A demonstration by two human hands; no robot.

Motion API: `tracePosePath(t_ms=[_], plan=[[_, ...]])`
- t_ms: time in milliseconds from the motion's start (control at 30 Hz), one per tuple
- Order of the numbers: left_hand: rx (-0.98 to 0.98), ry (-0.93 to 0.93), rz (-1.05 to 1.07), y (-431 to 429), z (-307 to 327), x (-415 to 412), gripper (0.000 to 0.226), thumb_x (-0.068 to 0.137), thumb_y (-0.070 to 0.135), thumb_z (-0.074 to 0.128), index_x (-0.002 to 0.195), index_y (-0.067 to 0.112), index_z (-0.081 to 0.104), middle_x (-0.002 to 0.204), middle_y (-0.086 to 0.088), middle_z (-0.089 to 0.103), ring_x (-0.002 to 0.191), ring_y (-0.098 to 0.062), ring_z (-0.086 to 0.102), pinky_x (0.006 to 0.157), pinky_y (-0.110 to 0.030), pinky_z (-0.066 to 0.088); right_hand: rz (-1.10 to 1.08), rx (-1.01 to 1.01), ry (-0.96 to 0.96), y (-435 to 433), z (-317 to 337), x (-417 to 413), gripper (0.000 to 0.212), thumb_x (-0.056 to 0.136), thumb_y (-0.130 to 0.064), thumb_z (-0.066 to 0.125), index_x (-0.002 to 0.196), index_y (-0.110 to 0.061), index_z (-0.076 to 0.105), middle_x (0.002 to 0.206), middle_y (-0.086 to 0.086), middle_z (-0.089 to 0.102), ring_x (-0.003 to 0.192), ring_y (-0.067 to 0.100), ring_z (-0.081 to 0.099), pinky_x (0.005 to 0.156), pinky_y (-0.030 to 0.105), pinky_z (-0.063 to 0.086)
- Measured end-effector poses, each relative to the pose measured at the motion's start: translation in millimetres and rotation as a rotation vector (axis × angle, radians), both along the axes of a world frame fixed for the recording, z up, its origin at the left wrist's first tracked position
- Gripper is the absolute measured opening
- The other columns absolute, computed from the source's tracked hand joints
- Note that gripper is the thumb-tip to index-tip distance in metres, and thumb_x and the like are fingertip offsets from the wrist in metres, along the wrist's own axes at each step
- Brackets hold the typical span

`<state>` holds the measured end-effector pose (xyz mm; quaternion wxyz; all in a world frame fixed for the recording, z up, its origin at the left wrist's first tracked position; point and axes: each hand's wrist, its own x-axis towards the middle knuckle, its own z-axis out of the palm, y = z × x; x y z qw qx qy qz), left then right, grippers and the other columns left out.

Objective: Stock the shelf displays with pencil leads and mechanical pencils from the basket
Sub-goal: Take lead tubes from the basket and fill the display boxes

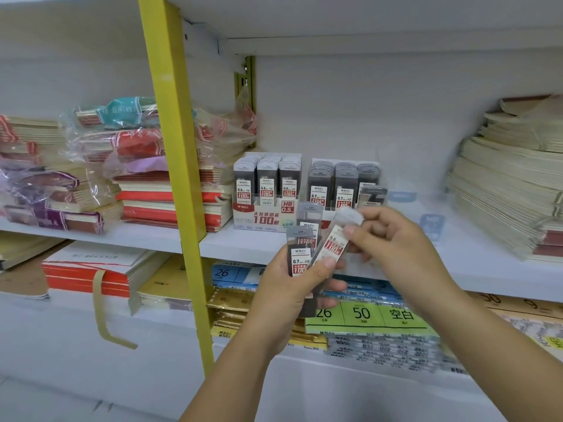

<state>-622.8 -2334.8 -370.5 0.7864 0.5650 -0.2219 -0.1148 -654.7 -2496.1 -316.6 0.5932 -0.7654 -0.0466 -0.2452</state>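
Shelf [237,245]: white board, mid level, used as display level for leads. Split from the left bay by yellow upright [176,147].
Side stock: wrapped notebook stacks [170,202] at left, paper stacks [511,184] at right. The display boxes are set in the gap between.
0.5 box [265,214]: card tray with 3 rows of HB 0.5 cases, upright, labels fwd. Rows appear full.
0.7 box [344,190]: just beside it, to the right. 2 rows packed. Front case of 3rd row sits askew and blurred, so this row is judged the one being filled.
Left hand [292,293]: held before the shelf edge, below the 0.7 box. Lead cases [300,257] (0.7 HB) are gripped as a fan, thumb pressed across the fronts, fingers curled behind. Fan judged to let one be drawn at a time.
Right hand [396,239]: top end of single case [335,239] is pinched between thumb & forefinger. Case slanted, lower end at the fan.
Not seen: basket, mech. pencils.
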Motion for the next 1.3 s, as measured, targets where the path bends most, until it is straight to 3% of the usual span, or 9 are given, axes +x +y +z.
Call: tracePosePath(t_ms=[200,400,467,600,667,800,933,1100,1300], plan=[[0.021,0.07,0.049,2,-5,0,0.019,0.098,0.027,0.062,0.117,0.029,0.065,0.102,-0.002,0.078,0.083,-0.021,0.077,0.054,-0.023,0.056,0.008,0.027,0.002,-12,-1,-4,0.022,0.091,-0.01,0.064,0.109,-0.021,0.058,0.083,0.005,0.074,0.067,0.015,0.07,0.058,0.023,0.052],[-0.006,0.063,0.079,8,0,3,0.028,0.093,0.041,0.059,0.118,0.029,0.061,0.103,0.0,0.078,0.077,-0.019,0.076,0.053,-0.025,0.057,-0.062,-0.02,-0.201,-13,16,-12,0.024,0.089,-0.009,0.066,0.101,-0.029,0.06,0.09,-0.002,0.075,0.073,0.013,0.071,0.059,0.018,0.054],[-0.015,0.049,0.099,11,1,7,0.021,0.099,0.038,0.053,0.118,0.031,0.059,0.102,0.0,0.078,0.077,-0.018,0.076,0.054,-0.026,0.057,-0.099,-0.093,-0.293,-15,35,-12,0.029,0.089,-0.011,0.066,0.096,-0.038,0.058,0.095,-0.004,0.074,0.081,0.012,0.071,0.062,0.019,0.056],[-0.025,0.021,0.171,19,3,13,0.016,0.1,0.04,0.051,0.115,0.039,0.058,0.1,0.003,0.078,0.073,-0.015,0.074,0.053,-0.024,0.056,-0.136,-0.363,-0.414,-11,74,-3,0.037,0.09,-0.013,0.065,0.097,-0.047,0.051,0.094,-0.005,0.068,0.089,0.02,0.068,0.073,0.042,0.059],[-0.034,0.016,0.181,22,3,16,0.017,0.1,0.04,0.051,0.116,0.039,0.058,0.1,0.003,0.078,0.071,-0.013,0.074,0.052,-0.024,0.056,-0.133,-0.465,-0.407,-6,85,5,0.039,0.091,-0.013,0.064,0.097,-0.047,0.049,0.092,-0.007,0.067,0.088,0.017,0.067,0.077,0.044,0.058],[-0.049,0.019,0.183,26,4,18,0.018,0.1,0.041,0.052,0.117,0.037,0.058,0.101,0.003,0.078,0.07,-0.012,0.072,0.052,-0.023,0.055,-0.137,-0.535,-0.387,2,89,24,0.035,0.089,-0.013,0.067,0.093,-0.044,0.051,0.09,-0.005,0.069,0.081,0.01,0.067,0.077,0.034,0.055],[-0.087,0.034,0.227,37,5,21,0.018,0.101,0.04,0.053,0.117,0.035,0.059,0.1,0.002,0.078,0.068,-0.012,0.072,0.05,-0.022,0.053,-0.122,-0.537,-0.388,18,93,40,0.032,0.089,-0.015,0.066,0.094,-0.044,0.052,0.09,-0.005,0.068,0.082,0.014,0.066,0.079,0.037,0.057],[-0.158,0.061,0.302,60,7,31,0.014,0.102,0.035,0.052,0.11,0.04,0.062,0.098,-0.001,0.078,0.066,-0.014,0.072,0.049,-0.024,0.054,-0.079,-0.595,-0.399,48,107,67,0.031,0.09,-0.017,0.066,0.093,-0.043,0.05,0.085,-0.008,0.069,0.076,0.006,0.067,0.068,0.018,0.053],[-0.168,0.067,0.327,78,7,38,0.013,0.101,0.036,0.053,0.109,0.04,0.063,0.097,0.001,0.079,0.066,-0.014,0.072,0.05,-0.024,0.054,-0.129,-0.841,-0.204,72,101,104,0.022,0.09,-0.024,0.065,0.102,-0.037,0.052,0.085,-0.012,0.065,0.076,0.003,0.061,0.06,0.022,0.047]])
